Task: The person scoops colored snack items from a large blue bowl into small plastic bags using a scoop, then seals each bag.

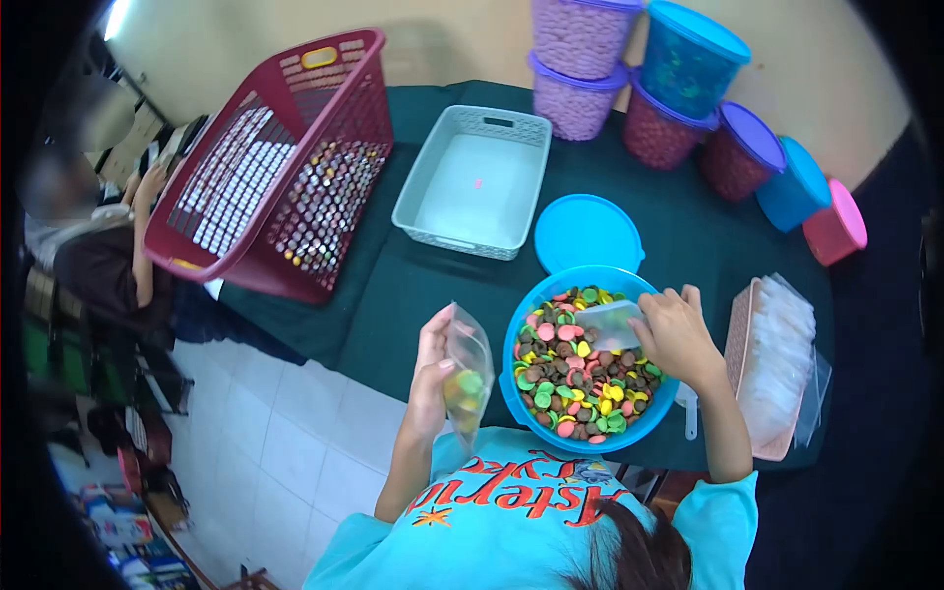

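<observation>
My left hand point(431, 369) is closed on a clear plastic bag point(469, 354), held upright beside the bowl. Green and yellow pieces lie in the bag's lower part. My right hand point(677, 334) grips a translucent scoop point(610, 323) over the right side of a blue tub point(513, 393). The scoop's blade rests at the surface of the colourful cereal pieces point(580, 379), which are brown, pink, green and yellow. Behind the tub lies a round blue lid point(588, 234), flat on the dark green cloth.
A pale basket point(413, 211) holds one small pink piece. The maroon laundry basket point(324, 270) stands left. Lidded containers point(669, 123) line the back. At right, a pink basket point(742, 324) holds clear bags, near a white spoon handle point(690, 418). Another person point(108, 256) sits far left.
</observation>
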The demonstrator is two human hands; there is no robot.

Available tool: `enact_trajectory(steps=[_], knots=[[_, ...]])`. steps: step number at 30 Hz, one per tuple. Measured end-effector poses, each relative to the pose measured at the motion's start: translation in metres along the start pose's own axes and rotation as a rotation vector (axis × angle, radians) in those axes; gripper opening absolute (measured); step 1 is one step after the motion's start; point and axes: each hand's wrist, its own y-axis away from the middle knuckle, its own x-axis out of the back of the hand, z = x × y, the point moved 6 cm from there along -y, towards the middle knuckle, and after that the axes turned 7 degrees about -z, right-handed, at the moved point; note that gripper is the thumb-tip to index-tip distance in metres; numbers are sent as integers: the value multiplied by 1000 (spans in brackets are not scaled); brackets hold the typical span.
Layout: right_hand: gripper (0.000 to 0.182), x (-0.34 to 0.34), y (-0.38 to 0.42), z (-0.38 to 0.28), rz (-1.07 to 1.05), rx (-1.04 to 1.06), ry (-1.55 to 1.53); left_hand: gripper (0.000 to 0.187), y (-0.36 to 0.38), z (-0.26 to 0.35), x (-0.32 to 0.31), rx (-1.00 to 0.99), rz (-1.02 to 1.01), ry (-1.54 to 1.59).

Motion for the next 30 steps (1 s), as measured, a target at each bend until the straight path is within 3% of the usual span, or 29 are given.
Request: enact_trajectory(steps=[4, 6, 7, 8, 10, 11, 12, 14, 15, 16, 17, 21, 24, 30], knots=[[14, 1, 5, -6, 54, 22, -35, 64, -2, 10, -1, -31, 83, -70], [17, -3, 8, -5, 39, -60, -35, 62, -2, 13, -3, -11, -6, -206], [30, -2, 11, -7, 56, -68, -55, 59, -2, 20, -6, -49, -1, -197], [30, 0, 13, -15, 55, -62, -54, 59, -2, 25, -6, -52, 5, -197], [45, 28, 26, -37, 412, -113, 86, 56, -4, 31, -14, -32, -112, -385], [48, 31, 32, -42, 421, -109, -44, 43, -4, 34, -15, -62, -80, -395], [48, 31, 36, -49, 421, -116, -43, 43, -2, 36, -16, -60, -86, -394], [45, 20, 38, -71, 246, 78, -589, 29, 0, 30, -19, 112, -137, -326], [42, 11, 36, -81, 162, 138, -739, 18, -1, 31, -21, -84, -167, -382], [39, 2, 34, -93, 82, 199, -888, 18, 1, 27, -22, -82, -189, -385], [30, 6, 33, -103, 196, 200, -1025, 16, 3, 27, -24, -120, -246, -391], [14, -2, 38, -111, 375, 167, -1169, 12, 13, 30, -31, -158, -328, -268], [14, 8, 40, -125, 490, 245, -1101, 11, 18, 30, -22, -224, -362, -233], [12, -15, 27, -161, 509, 226, -1350, 7, 29, 40, 1, -272, -393, -255]])
